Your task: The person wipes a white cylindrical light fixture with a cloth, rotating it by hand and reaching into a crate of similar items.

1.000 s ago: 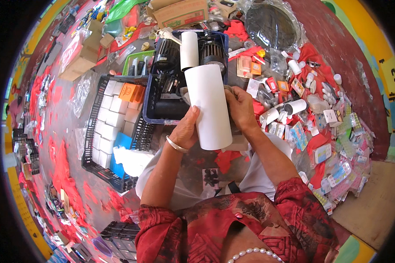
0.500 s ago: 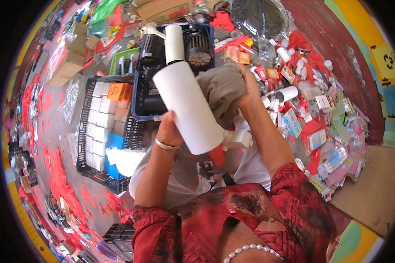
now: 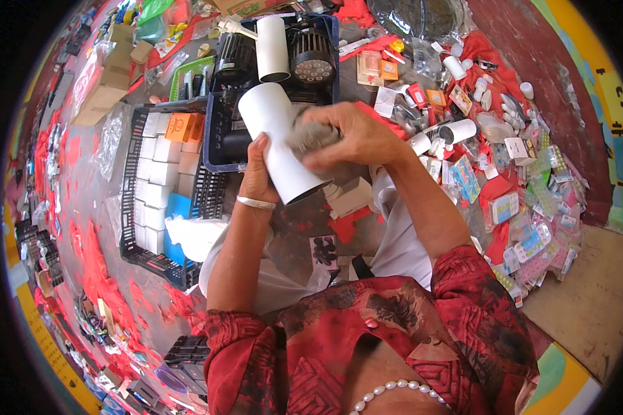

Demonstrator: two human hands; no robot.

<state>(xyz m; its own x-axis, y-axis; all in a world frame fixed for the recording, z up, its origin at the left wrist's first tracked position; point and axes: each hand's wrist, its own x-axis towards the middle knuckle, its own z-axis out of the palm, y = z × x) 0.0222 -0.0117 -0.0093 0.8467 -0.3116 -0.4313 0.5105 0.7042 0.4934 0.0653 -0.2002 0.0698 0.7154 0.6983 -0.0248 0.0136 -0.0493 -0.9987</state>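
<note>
My left hand [image 3: 257, 178] grips a white cylindrical spotlight [image 3: 273, 128] from its left side. The lamp is held tilted above my lap, its lower end toward me. A grey-brown cloth [image 3: 313, 135] is bunched in my right hand [image 3: 367, 138] and presses on the lamp's right side. Below that hand, a white box-like piece [image 3: 349, 199] shows, partly hidden; whether it is joined to the lamp I cannot tell. Just beyond, a dark blue crate [image 3: 223, 167] holds another white cylindrical lamp [image 3: 273, 52] and black spotlights [image 3: 311, 59].
Left of the crate, a black slatted basket [image 3: 211, 207] holds white and orange small boxes. A green tray [image 3: 187, 77] and a cardboard box [image 3: 107, 83] stand beyond it. Bottles, packets and blister packs [image 3: 533, 242] are heaped at right. Red cloth scraps lie about the floor.
My right hand has moved left with the cloth, from beside the lamp onto its side. The lamp has shifted slightly up and left. Its lower end and the white box-like piece are now partly covered.
</note>
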